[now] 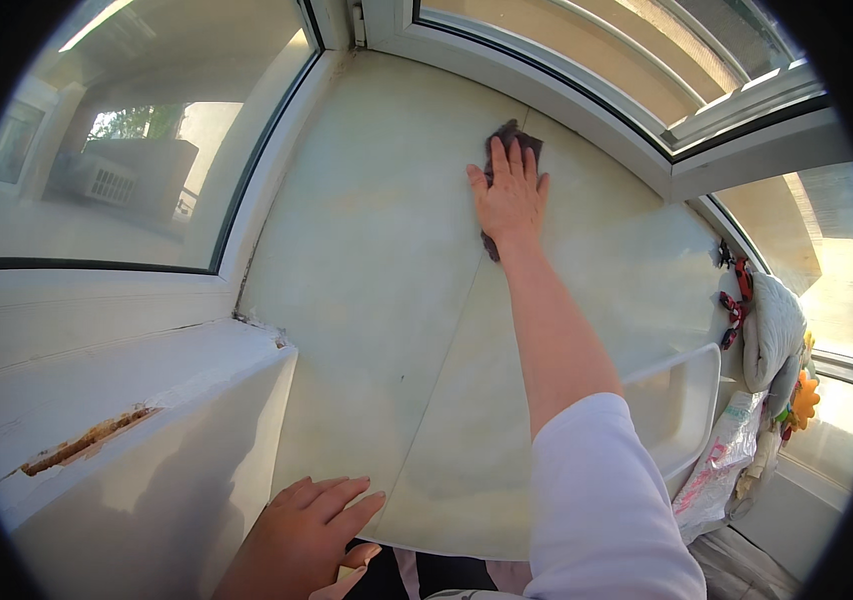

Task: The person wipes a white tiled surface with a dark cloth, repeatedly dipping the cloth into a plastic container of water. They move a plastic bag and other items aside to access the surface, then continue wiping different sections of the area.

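Note:
My right hand (509, 196) lies flat with spread fingers on a dark brown-purple cloth (510, 131), pressing it against a pale windowsill slab (366, 247). The cloth's edges show beyond the fingertips and beside the wrist; the rest is hidden under the palm. A thin straight seam runs down the slab from near the cloth. My left hand (306, 525) rests at the slab's near left edge, fingers on top and slightly apart, thumb below the edge. A small pale yellow patch shows beside that thumb; I cannot tell what it is.
Windows with white frames (258, 217) border the slab. A white plastic tub (685, 409), a plastic bag (723, 465), a folded white cloth (771, 334), an orange flower-shaped toy (805, 400) and small red-and-black toys (734, 311) sit at right. The left ledge has a broken brown gouge (89, 442).

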Demonstrator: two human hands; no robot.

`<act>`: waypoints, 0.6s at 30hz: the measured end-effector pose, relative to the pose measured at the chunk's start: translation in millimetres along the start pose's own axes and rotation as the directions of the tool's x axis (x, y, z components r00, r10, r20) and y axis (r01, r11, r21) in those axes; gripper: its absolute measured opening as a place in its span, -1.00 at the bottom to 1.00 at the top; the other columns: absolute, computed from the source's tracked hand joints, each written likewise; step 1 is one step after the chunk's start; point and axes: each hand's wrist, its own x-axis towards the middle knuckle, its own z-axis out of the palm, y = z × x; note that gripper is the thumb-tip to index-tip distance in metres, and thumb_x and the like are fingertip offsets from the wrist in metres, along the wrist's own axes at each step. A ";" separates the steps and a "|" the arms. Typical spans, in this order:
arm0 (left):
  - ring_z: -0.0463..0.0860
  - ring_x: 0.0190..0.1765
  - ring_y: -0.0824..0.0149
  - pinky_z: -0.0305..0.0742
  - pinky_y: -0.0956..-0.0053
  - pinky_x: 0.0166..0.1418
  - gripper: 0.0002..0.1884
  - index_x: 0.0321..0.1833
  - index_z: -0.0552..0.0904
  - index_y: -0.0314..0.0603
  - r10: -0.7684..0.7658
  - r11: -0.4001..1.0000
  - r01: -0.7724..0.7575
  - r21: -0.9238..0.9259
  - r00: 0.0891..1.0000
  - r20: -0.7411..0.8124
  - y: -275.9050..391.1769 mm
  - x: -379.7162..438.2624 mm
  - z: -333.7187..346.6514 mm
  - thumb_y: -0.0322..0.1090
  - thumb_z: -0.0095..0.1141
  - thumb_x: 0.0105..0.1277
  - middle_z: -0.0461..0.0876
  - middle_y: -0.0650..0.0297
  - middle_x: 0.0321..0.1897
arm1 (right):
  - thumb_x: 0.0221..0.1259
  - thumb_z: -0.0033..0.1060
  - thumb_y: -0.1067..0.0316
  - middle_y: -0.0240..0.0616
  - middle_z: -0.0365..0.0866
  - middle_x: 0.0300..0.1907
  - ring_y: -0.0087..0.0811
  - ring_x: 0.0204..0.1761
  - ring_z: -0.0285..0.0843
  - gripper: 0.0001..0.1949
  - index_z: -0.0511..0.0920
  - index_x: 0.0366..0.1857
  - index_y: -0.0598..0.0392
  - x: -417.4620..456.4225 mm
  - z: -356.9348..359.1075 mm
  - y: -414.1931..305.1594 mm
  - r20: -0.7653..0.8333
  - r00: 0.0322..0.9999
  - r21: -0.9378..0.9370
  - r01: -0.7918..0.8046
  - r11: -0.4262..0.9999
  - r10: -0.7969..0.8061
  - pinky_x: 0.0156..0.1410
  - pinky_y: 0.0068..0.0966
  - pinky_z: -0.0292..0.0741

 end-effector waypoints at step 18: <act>0.71 0.17 0.01 0.62 0.04 0.32 -0.41 0.25 0.70 -0.09 -0.028 0.999 0.026 -0.036 0.998 -0.064 25.0 -60.2 -11.7 -0.23 0.51 0.09 0.68 0.16 0.28 | 0.54 0.12 -0.18 -0.30 0.01 0.77 -0.15 0.79 -0.15 -0.20 0.06 0.74 -0.20 -301.1 -35.6 -27.7 0.293 0.953 0.065 0.066 0.996 -0.083 0.80 0.10 -0.17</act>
